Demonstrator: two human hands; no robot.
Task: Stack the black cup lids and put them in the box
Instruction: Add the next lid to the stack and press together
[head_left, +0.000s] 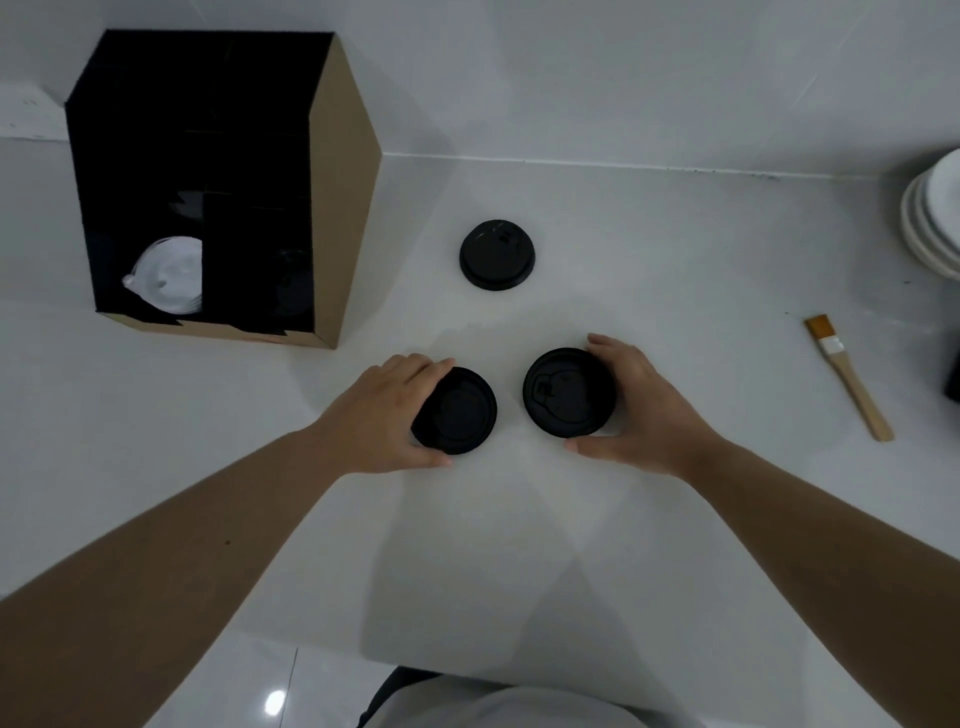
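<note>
Three black cup lids lie on the white counter. My left hand (387, 413) grips the left lid (460, 410) by its rim, fingers over the far edge and thumb at the near edge. My right hand (641, 410) grips the right lid (569, 392) the same way from its right side. The third lid (496, 254) lies untouched farther back, between and beyond the two hands. The cardboard box (343, 197), black inside with dividers, stands open at the back left. It holds white lids (169, 275) in one compartment and a dark lid (291, 280) in the one beside it.
A wooden-handled brush (849, 376) lies on the counter to the right. Stacked white plates (935, 223) sit at the far right by the wall. A dark object (953, 376) shows at the right edge. The counter's front edge runs just below my forearms.
</note>
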